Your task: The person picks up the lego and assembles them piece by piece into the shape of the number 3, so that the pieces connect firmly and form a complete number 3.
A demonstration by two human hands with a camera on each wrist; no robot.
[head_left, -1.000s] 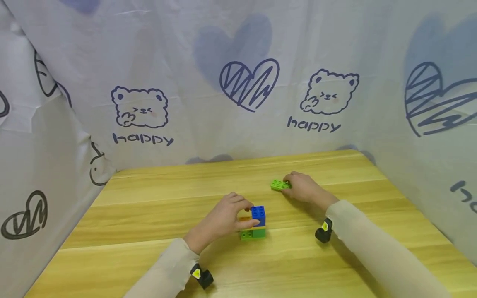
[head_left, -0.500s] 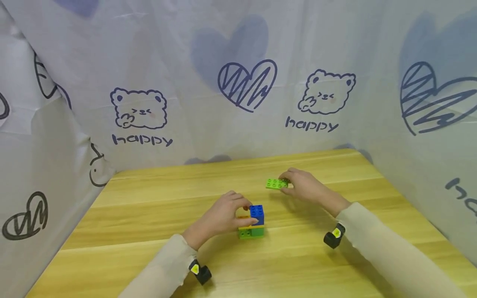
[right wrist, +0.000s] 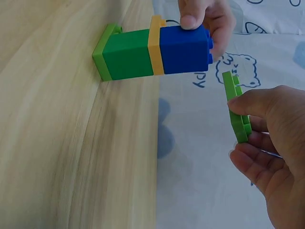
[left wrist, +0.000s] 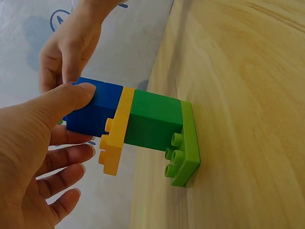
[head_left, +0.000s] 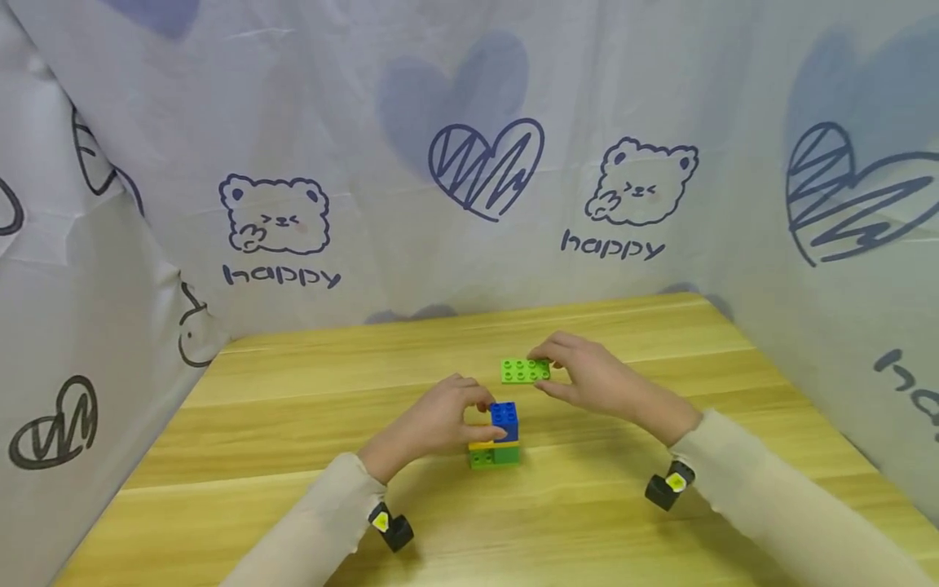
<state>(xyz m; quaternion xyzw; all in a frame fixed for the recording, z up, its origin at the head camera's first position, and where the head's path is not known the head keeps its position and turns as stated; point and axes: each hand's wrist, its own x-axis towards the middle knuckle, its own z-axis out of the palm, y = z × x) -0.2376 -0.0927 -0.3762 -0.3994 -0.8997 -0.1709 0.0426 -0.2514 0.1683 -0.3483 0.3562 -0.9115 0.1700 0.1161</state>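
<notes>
A small tower of toy building blocks stands on the wooden table: a light green flat base (left wrist: pixel 191 143), a dark green block (left wrist: pixel 155 117), a yellow flat brick (left wrist: pixel 119 136), and a blue block (left wrist: pixel 106 109) on top. My left hand (head_left: pixel 438 417) pinches the blue block between thumb and fingers. Up and to the right of the tower in the head view, my right hand (head_left: pixel 597 379) grips one end of a light green flat brick (head_left: pixel 522 372), studs up. In the right wrist view that brick is held off the table, apart from the blue block.
The wooden table (head_left: pixel 308 391) ends at a pale cloth wall (head_left: pixel 389 269) printed with hearts and bears. More cloth hangs along the left and right sides. Each wrist carries a small black camera, such as the right one (head_left: pixel 669 487).
My right hand has lifted the light green flat brick and carried it left toward the tower. The left hand keeps its pinch on the blue block, with the tower in place.
</notes>
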